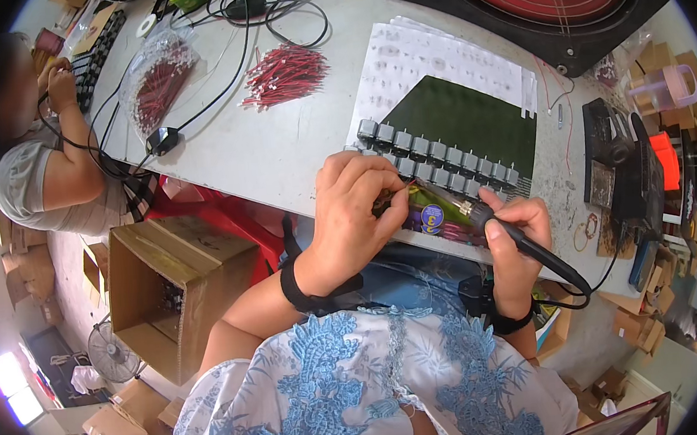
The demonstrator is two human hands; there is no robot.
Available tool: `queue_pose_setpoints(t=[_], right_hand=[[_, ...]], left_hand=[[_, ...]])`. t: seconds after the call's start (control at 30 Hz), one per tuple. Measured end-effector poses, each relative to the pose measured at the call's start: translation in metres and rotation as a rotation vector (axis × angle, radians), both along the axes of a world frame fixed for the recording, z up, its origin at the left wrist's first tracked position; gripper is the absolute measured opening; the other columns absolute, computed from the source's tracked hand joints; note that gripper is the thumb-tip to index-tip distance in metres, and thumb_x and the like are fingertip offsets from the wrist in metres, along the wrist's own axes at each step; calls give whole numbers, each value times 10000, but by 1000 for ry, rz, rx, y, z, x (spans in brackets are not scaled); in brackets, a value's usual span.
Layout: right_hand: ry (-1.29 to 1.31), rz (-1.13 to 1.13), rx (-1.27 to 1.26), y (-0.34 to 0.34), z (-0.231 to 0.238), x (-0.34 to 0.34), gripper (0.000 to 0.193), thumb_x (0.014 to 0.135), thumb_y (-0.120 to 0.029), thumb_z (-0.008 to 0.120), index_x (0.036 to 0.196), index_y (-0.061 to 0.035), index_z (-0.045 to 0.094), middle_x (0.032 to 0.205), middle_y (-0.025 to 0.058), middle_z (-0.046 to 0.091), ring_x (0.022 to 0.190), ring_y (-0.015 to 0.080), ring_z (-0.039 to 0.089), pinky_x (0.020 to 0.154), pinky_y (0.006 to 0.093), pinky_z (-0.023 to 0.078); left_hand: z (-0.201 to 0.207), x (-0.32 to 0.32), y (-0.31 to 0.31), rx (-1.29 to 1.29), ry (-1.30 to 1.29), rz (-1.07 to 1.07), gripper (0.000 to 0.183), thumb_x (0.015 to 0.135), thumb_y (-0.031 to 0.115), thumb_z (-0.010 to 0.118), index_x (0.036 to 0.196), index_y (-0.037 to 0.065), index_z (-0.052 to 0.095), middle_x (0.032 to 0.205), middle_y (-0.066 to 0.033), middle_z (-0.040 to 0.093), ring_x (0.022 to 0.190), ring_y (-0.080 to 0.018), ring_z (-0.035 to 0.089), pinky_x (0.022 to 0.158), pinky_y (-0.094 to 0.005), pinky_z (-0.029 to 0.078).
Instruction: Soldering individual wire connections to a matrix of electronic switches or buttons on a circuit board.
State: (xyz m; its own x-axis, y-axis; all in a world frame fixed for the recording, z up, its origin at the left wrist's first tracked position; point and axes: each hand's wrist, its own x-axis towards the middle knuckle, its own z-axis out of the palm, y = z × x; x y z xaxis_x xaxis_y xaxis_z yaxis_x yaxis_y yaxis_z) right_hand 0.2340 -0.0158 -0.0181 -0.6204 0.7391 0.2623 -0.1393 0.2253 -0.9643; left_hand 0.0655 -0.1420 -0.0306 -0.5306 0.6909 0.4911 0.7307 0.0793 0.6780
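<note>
- The person's left hand (pixel 359 196) is curled, thumb and forefinger tips drawn together in a pinch; what lies between them is too small and hidden to tell.
- The right hand (pixel 518 232) grips a soldering iron (pixel 541 255) by its dark handle, with its metal end pointing toward the left hand.
- Just ahead of both hands, small grey motors (pixel 442 154) stand in two slanting rows at the near edge of a dark green sheet (pixel 472 111), which lies over white papers (pixel 401 57) on the tabletop (pixel 227 153).
- Between the hands, a shiny packet with a purple round label (pixel 431 217) shows in part.
- As for progress, the lining-up looks done: the motors are ordered in neat rows. The soldering seems under way, judging by how close the iron is to the pinching fingers.
- Whether any motor already carries a wire cannot be told; the left hand hides part of the nearer row.
- Much appears to be left: a loose heap of red wires (pixel 286 75) lies ahead and left of the left hand, with a clear bag of more wires (pixel 161 83) farther left.
</note>
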Motion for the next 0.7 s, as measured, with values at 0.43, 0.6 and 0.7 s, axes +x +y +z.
queue_pose_setpoints(t=[0.43,0.6,0.7], right_hand=[[75,-5,-67,5,-3,8,167,785,33,581,895,-28,470,779,47,452,691,93,447,1002,524,452],[69,-22,-60,4,-1,6,159,791,27,577,895,-27,471,771,46,450,689,93,446,1006,525,450],[86,-7,-63,5,0,6,156,792,27,575,896,-27,471,754,42,450,682,92,449,1006,524,450]], left_hand=[[0,0,0,-5,23,11,181,680,14,724,815,73,620,930,-37,629,929,-265,526,826,-364,413],[3,0,0,-14,19,11,165,688,5,719,807,67,623,930,-46,627,938,-264,520,834,-361,419],[3,1,0,-24,24,16,162,687,8,720,805,64,624,932,-47,627,939,-263,521,834,-361,418]])
